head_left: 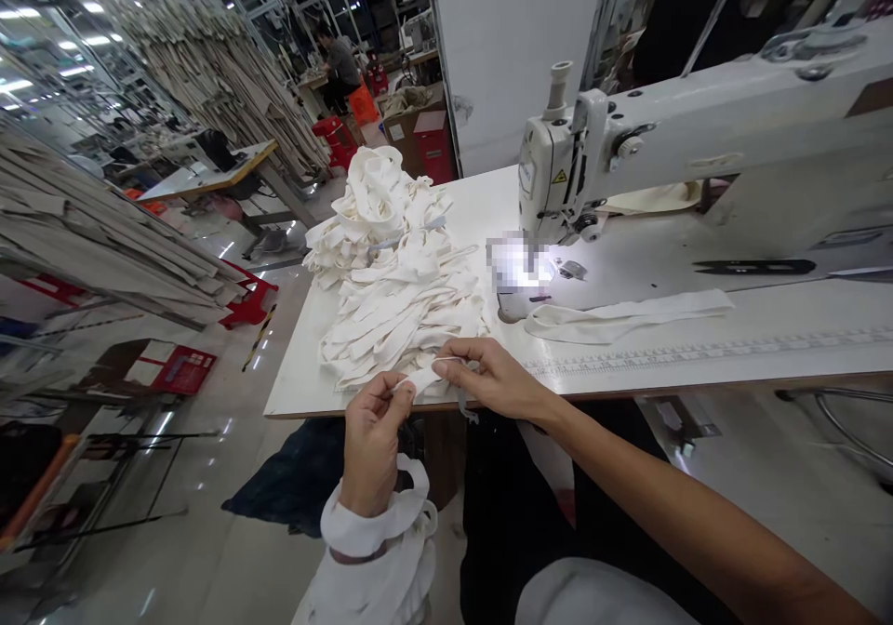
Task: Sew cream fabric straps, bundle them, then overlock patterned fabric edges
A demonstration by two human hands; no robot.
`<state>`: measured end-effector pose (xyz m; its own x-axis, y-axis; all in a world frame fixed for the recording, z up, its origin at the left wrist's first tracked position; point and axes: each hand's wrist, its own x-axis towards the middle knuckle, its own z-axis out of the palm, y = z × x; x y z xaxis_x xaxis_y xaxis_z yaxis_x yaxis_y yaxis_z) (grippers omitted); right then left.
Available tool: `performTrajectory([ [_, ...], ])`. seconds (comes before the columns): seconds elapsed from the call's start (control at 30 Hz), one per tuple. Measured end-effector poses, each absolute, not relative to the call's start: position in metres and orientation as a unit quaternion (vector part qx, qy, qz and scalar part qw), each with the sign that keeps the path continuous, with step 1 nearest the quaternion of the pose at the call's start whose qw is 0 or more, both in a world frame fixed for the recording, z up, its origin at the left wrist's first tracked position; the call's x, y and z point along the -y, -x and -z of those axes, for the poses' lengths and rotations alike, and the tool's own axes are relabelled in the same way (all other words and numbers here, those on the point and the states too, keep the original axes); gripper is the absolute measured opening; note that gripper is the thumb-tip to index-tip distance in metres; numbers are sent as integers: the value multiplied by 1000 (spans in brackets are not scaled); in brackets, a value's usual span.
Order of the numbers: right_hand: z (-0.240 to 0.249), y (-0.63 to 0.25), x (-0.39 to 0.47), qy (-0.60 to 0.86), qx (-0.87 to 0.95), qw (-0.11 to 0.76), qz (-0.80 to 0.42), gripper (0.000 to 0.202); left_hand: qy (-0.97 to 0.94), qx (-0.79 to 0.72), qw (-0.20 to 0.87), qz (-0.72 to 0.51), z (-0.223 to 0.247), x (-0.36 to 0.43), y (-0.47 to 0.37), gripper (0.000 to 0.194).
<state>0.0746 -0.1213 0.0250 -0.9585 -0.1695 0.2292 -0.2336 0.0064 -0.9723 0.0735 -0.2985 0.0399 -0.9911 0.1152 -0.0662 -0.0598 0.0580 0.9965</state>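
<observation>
Leftmost, racks of long pale fabric strips [104,234] hanging and slanting over the glossy floor, with red stools [249,298] beneath. Further in, a heap of white fabric strips [394,281] piled on the left end of the white table [299,383], reaching almost to the near edge. Just below that edge, left hand [371,444] closed, thumb and fingertips pinching one end of a short white strip [423,379]; bunched loops of white bands [380,523] wrapped round the left wrist. Right beside it, right hand [492,378] also closed in a pinch on the other end of the same strip, knuckles over the table edge, forearm running off toward the lower right. Strip held between both hands, touching the front of the heap at the table's near edge. Beyond the right hand, a printed ruler [698,353] along the tabletop and a folded white band [628,316] lying flat near the needle. Above, the white sewing machine [662,132], its lamp glaring on the bed. Far right, black scissors [753,267] resting on the machine bed.
</observation>
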Motion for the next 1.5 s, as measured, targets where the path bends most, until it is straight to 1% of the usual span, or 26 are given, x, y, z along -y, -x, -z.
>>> performTrajectory([
  [0.1, -30, -76, 123, -146, 711, 21, -688, 30, -33, -724, 56, -686, -41, 300, -74, 28],
  [0.17, -34, -77, 122, -152, 718, 22, -678, 31, -64, -750, 46, -657, -44, 305, -76, 31],
  [0.23, -37, -77, 119, -169, 725, 39, -667, 27, -101, -785, 46, -609, -51, 314, -81, 38],
  [0.3, -37, -76, 113, -176, 736, 78, -649, 18, -97, -784, 41, -611, -62, 327, -89, 40],
  [0.33, -35, -75, 111, -170, 746, 106, -635, 14, -74, -757, 31, -648, -68, 334, -94, 38],
  [0.4, -29, -73, 109, -151, 776, 153, -593, 10, -1, -648, 18, -762, -79, 348, -102, 31],
  [0.43, -25, -72, 109, -147, 793, 162, -568, 9, 34, -580, 18, -813, -83, 354, -105, 25],
  [0.5, -15, -73, 116, -157, 829, 148, -516, 6, 79, -466, 31, -881, -85, 362, -110, 3],
  [0.53, -10, -74, 121, -166, 846, 135, -488, 3, 87, -428, 36, -899, -82, 364, -112, 12],
  [0.57, -5, -76, 127, -171, 863, 126, -459, 6, 84, -402, 36, -911, -77, 365, -113, 26],
  [0.6, -1, -78, 133, -172, 879, 126, -427, 13, 72, -386, 36, -919, -69, 364, -115, 34],
  [0.67, 4, -82, 144, -162, 905, 141, -366, 21, 32, -381, 44, -923, -50, 359, -116, 36],
  [0.7, 5, -84, 148, -156, 914, 149, -344, 19, 5, -392, 54, -918, -40, 355, -116, 36],
  [0.73, 5, -86, 151, -155, 918, 152, -332, 13, -20, -412, 70, -908, -31, 351, -116, 40],
  [0.8, 4, -88, 152, -167, 912, 152, -343, 1, -60, -471, 97, -875, -18, 343, -112, 57],
  [0.83, 3, -89, 151, -176, 904, 150, -360, 2, -73, -510, 97, -852, -15, 340, -109, 62],
  [0.87, 1, -89, 148, -185, 894, 149, -379, 3, -76, -556, 82, -823, -14, 337, -105, 60],
  [0.9, 0, -88, 145, -190, 886, 150, -395, 3, -71, -610, 44, -788, -14, 335, -100, 51],
  [0.97, -5, -84, 139, -187, 878, 159, -412, 3, -61, -723, -74, -684, -16, 332, -88, 28],
  [1.0, -7, -81, 137, -180, 877, 168, -412, 4, -61, -770, -138, -620, -17, 330, -81, 19],
  [1.07, -15, -69, 137, -166, 881, 194, -398, 7, -72, -829, -241, -500, -19, 328, -67, 14],
  [1.17, -26, -46, 147, -176, 897, 222, -339, 13, -89, -854, -308, -411, -19, 324, -49, 14],
  [1.23, -31, -33, 158, -199, 912, 218, -286, 19, -92, -857, -321, -393, -19, 322, -40, 14],
  [1.33, -30, -29, 170, -223, 918, 221, -241, 9, -125, -864, -320, -369, -21, 321, -36, 21],
  [1.43, -19, -47, 171, -225, 901, 261, -263, 16, -209, -886, -245, -334, -22, 322, -41, 37],
  [1.5, -11, -64, 166, -220, 885, 280, -299, 15, -251, -899, -185, -307, -22, 323, -46, 39],
])
